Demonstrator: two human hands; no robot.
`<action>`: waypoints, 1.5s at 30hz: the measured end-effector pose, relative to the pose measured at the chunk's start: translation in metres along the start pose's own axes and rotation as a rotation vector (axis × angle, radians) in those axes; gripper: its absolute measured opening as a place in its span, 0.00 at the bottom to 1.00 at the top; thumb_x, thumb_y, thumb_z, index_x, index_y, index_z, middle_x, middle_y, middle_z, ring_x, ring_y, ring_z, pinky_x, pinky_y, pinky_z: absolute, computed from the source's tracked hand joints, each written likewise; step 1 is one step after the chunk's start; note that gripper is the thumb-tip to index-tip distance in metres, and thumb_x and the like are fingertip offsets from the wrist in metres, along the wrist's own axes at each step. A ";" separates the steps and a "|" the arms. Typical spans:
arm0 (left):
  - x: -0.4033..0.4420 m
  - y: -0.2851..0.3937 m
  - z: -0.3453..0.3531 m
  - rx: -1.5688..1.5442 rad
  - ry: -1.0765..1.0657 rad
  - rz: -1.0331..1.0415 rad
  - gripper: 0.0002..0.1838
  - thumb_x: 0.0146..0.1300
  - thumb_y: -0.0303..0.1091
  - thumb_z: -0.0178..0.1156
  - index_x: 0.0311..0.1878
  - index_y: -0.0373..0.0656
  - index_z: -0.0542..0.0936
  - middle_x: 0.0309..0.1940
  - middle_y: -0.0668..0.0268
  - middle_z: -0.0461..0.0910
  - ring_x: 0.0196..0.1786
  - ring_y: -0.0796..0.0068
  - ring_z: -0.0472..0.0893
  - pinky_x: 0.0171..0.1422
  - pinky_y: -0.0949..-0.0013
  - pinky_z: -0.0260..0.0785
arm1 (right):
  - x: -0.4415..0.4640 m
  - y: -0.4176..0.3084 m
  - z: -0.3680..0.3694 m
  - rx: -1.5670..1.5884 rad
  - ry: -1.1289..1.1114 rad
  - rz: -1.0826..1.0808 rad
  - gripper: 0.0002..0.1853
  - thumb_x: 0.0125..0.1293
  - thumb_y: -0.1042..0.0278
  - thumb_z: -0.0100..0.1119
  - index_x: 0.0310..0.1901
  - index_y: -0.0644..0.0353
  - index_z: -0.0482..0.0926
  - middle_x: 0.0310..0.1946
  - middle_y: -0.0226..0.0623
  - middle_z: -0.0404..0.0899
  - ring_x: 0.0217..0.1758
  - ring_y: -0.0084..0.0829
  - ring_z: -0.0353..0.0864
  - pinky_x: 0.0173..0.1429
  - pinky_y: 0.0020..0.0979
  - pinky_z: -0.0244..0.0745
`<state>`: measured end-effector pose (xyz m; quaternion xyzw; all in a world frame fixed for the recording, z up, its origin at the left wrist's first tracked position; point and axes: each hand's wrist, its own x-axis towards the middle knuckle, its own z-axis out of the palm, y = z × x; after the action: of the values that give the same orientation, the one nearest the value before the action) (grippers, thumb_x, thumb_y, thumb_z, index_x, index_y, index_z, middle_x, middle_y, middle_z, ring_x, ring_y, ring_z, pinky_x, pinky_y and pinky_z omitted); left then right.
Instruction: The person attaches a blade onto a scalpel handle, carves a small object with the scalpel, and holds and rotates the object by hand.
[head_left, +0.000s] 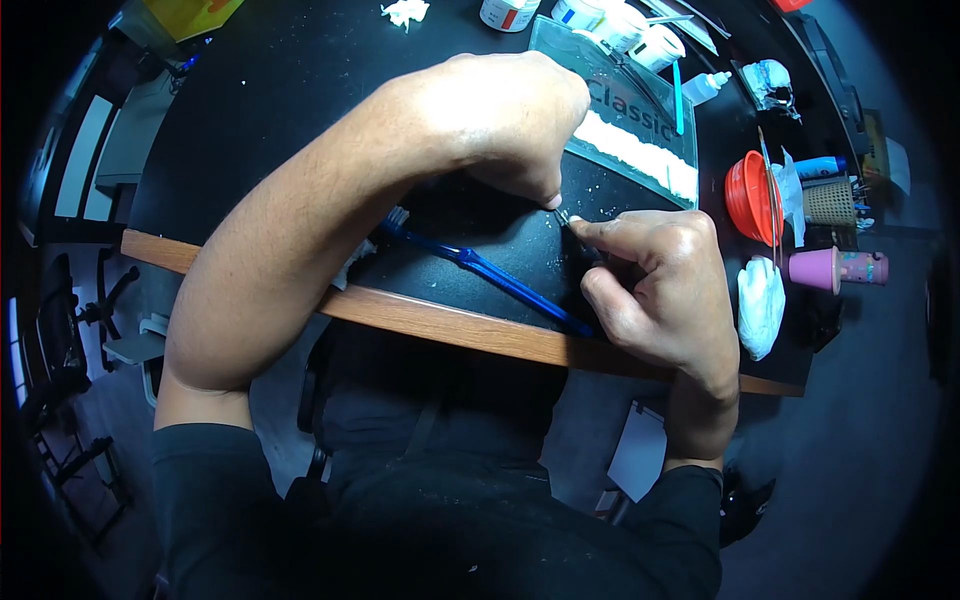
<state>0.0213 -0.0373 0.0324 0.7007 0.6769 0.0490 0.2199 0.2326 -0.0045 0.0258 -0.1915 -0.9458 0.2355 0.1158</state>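
Observation:
My right hand [665,285] is closed near the table's front edge, its index finger stretched along a small dark tool with a metallic tip [563,216]. Bent over from the far side, my left hand [515,115] has its fingers curled, and one fingertip meets or nearly meets that metallic tip. Most of the left fingers are hidden behind the hand, so what they hold cannot be made out. Below both hands a blue toothbrush [490,272] lies slanted on the black tabletop, bristles toward my left forearm. White specks lie around the tip.
Beyond my hands lies a glass slab [683,150] marked "Classic", bearing a ragged white strip [635,150] and thin tools. White jars [622,28] stand behind it. At right are a red bowl [745,200], a white cloth bundle [762,310] and a pink cup [815,269].

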 end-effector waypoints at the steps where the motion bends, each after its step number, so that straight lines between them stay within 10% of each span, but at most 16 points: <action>1: -0.001 0.000 -0.003 0.006 -0.031 -0.004 0.17 0.55 0.40 0.83 0.34 0.35 0.89 0.32 0.49 0.89 0.37 0.55 0.91 0.44 0.58 0.83 | 0.000 -0.001 0.000 0.016 -0.001 0.003 0.12 0.51 0.74 0.64 0.36 0.71 0.89 0.22 0.51 0.82 0.25 0.47 0.86 0.36 0.40 0.81; 45: -0.007 0.000 -0.005 0.036 -0.049 -0.004 0.17 0.57 0.40 0.82 0.37 0.34 0.90 0.33 0.49 0.90 0.38 0.55 0.91 0.46 0.58 0.84 | 0.007 -0.004 -0.003 -0.065 -0.082 -0.044 0.13 0.49 0.75 0.65 0.37 0.70 0.91 0.24 0.49 0.84 0.27 0.46 0.87 0.37 0.41 0.83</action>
<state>0.0189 -0.0432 0.0389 0.7043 0.6734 0.0192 0.2240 0.2263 -0.0037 0.0309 -0.1645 -0.9609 0.2095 0.0759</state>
